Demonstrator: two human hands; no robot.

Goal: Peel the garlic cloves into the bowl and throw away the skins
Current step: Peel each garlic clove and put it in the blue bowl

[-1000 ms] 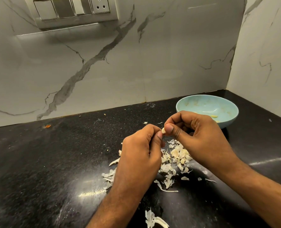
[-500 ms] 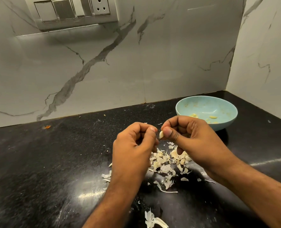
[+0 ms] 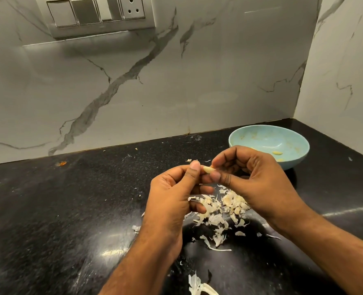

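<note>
Both hands pinch a pale, smooth garlic clove above papery skins on the speckled black tabletop; left hand and right hand each keep a curled grip, apparently mid-peel, near the glossy blue bowl.

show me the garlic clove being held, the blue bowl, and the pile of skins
pale garlic clove [image 3: 207, 169], head view, its exposed middle
light blue round bowl [image 3: 301, 155], head view, right outer wall
pile of papery garlic skins [image 3: 216, 218], head view, centre

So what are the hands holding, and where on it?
A garlic clove, pinched at its two ends: the left hand at the left end, the right hand at the right end.
</note>
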